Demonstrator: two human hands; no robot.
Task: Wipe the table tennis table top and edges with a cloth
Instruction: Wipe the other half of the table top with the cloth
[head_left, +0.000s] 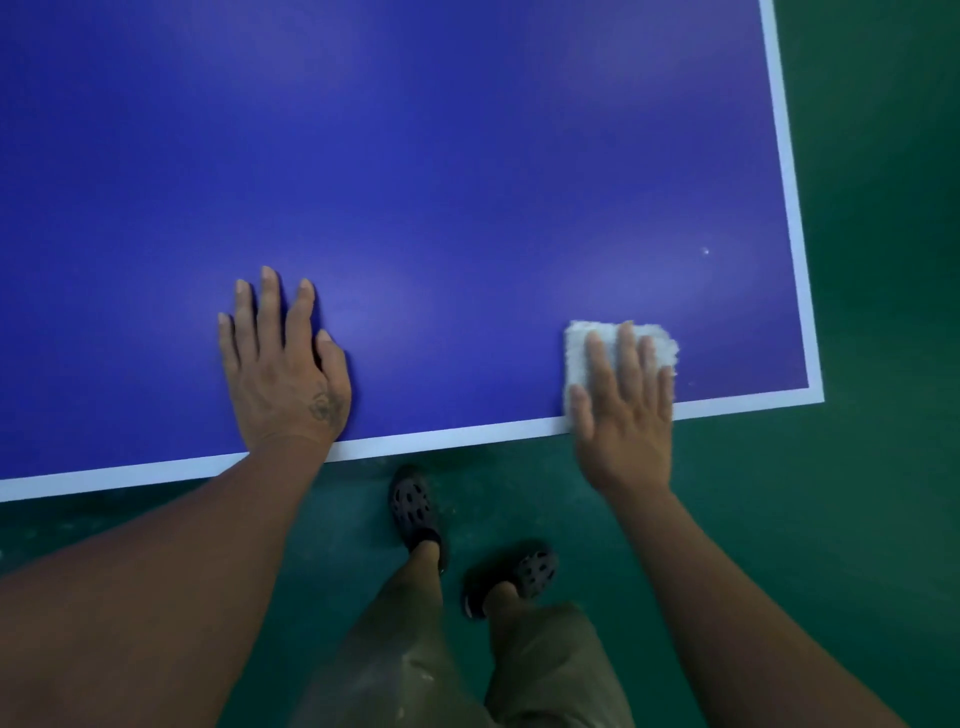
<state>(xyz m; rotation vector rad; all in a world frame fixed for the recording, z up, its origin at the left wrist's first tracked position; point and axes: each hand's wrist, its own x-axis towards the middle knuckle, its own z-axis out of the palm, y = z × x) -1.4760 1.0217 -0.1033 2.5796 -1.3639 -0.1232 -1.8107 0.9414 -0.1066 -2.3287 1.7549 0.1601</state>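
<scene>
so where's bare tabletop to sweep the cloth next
Bare top lies between the left hand and the cloth, and everywhere beyond them. Crowded only near the right corner, where the right hand presses the cloth.

The left hand (283, 374) is lying flat on the blue bench (415, 182), its wrist crossing the white edge line (156, 470). The right hand (623, 415) is pressing a white cloth (658, 345) down with straight fingers (628, 358) near the bench's near right corner, the cloth touching the edge line. Below, two dark shoes (415, 506) are standing on the green floor (857, 467).
</scene>
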